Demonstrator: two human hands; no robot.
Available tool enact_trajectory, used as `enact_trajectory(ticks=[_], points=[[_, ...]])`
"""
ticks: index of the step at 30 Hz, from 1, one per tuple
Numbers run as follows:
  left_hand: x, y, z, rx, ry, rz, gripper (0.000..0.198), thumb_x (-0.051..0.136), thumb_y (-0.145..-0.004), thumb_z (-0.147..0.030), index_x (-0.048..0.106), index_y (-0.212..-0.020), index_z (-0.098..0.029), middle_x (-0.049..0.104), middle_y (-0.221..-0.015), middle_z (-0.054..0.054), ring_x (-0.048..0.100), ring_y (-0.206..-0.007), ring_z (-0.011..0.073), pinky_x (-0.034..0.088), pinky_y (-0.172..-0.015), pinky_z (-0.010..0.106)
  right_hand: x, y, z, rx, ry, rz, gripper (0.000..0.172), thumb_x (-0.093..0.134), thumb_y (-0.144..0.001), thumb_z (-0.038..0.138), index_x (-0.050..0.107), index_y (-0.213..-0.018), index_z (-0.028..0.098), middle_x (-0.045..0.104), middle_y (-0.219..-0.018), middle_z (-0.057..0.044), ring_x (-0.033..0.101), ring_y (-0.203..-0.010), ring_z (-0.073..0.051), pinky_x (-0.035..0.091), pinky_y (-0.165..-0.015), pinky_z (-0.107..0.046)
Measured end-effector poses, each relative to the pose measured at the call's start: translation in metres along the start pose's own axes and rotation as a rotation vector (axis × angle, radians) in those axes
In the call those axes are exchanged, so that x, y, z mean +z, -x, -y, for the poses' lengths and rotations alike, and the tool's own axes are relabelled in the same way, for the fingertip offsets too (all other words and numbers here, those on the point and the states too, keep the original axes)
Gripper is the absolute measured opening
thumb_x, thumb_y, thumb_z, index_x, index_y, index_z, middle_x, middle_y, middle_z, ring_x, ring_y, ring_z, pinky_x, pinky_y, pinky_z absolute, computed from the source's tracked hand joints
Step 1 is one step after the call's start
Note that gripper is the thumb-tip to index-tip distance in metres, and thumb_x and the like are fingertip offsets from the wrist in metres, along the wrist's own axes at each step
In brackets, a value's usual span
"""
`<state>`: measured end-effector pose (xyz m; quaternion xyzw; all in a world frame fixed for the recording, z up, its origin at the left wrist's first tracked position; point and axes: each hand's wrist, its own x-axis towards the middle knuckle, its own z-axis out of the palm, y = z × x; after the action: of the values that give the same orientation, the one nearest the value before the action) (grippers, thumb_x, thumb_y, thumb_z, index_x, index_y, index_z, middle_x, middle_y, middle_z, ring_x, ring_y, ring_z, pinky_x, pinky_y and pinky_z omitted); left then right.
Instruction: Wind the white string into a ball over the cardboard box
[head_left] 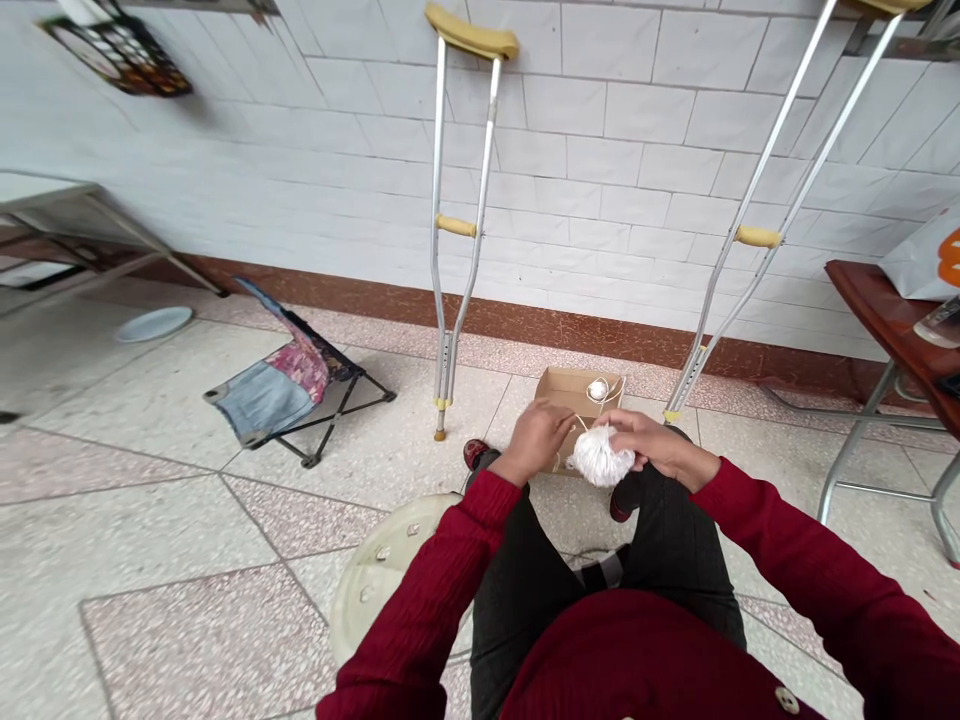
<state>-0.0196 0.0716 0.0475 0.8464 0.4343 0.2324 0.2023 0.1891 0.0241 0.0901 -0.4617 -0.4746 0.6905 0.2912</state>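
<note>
In front of my knees my right hand (651, 440) holds a ball of white yarn (602, 458), its fingers curled over the far side. My left hand (538, 436) is closed in a pinch on a strand of yarn (581, 424) that runs to the ball. Below both hands a shallow cardboard box (568, 383) lies on the floor between my feet. Inside it are a smaller white ball (598, 389) and loose loops of cord. The hands and the yarn ball hide part of the box.
Two crutches (456, 226) (757, 237) lean on the tiled wall. At the left stand a folding chair (274, 395) and a plate (154, 324) on the floor. A pale round stool (367, 580) is beside my left leg. A brown table (874, 305) stands right.
</note>
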Motion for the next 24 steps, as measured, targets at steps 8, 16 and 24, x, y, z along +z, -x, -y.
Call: enact_trajectory(ticks=[8,16,24], points=[[-0.026,-0.018,-0.015,0.015,0.124,0.162,0.027,0.053,-0.087,-0.026,0.07,-0.067,-0.018,0.069,-0.068,0.002,0.06,-0.07,0.0171,0.045,-0.084,0.032,-0.011,-0.027,-0.024,-0.08,0.337,-0.262,0.052,0.071,-0.063,0.024,0.062,-0.114,0.024,0.062,-0.076,0.004,0.05,-0.053,-0.008,0.033,-0.041,-0.016],[-0.033,-0.001,0.014,-0.02,-0.179,-0.036,0.02,0.052,-0.085,-0.019,0.072,-0.081,-0.019,0.072,-0.103,0.007,0.062,-0.102,0.024,0.032,-0.107,0.047,-0.031,-0.019,-0.005,-0.249,0.505,-0.39,0.039,0.067,-0.07,0.029,0.073,-0.108,0.023,0.071,-0.088,-0.001,0.063,-0.075,-0.019,0.047,-0.061,-0.026],[-0.026,0.006,0.029,-0.202,0.131,-0.066,0.033,0.041,-0.088,-0.022,0.071,-0.099,-0.016,0.072,-0.086,0.006,0.067,-0.077,0.0172,0.05,-0.076,0.028,-0.048,-0.003,0.01,-0.408,0.996,-0.577,0.044,0.069,-0.074,0.035,0.07,-0.115,0.021,0.07,-0.112,-0.008,0.064,-0.101,-0.026,0.046,-0.087,-0.036]])
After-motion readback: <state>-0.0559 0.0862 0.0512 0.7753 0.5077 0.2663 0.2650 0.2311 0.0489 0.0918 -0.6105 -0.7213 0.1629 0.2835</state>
